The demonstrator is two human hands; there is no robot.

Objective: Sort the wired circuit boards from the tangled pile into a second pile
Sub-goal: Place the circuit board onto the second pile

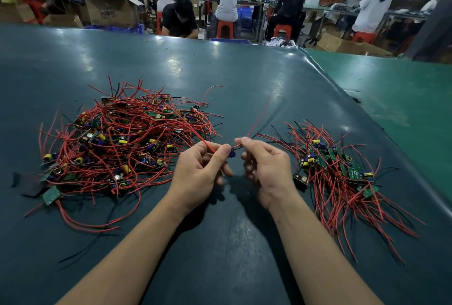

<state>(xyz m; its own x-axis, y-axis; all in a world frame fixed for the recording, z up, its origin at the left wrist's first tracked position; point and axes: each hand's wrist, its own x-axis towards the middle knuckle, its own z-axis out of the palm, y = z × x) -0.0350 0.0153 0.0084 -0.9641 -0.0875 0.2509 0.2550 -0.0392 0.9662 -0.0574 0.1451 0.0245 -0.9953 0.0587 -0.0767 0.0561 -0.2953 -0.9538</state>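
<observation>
Between tangled pile (pixel 122 143) and second pile (pixel 342 170) — small wired circuit board (pixel 231 153), pinched by left hand (pixel 198 172); thin glossy red wire (pixel 254 121) pinched by right hand (pixel 266 170), above smooth green table (pixel 220 72).

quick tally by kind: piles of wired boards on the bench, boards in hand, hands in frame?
Piles of green circuit boards with red and black wires: 2, the large tangled pile on the left and the smaller sorted pile on the right
Wired boards held between the hands: 1
Hands: 2, left hand and right hand
Total: 5
</observation>
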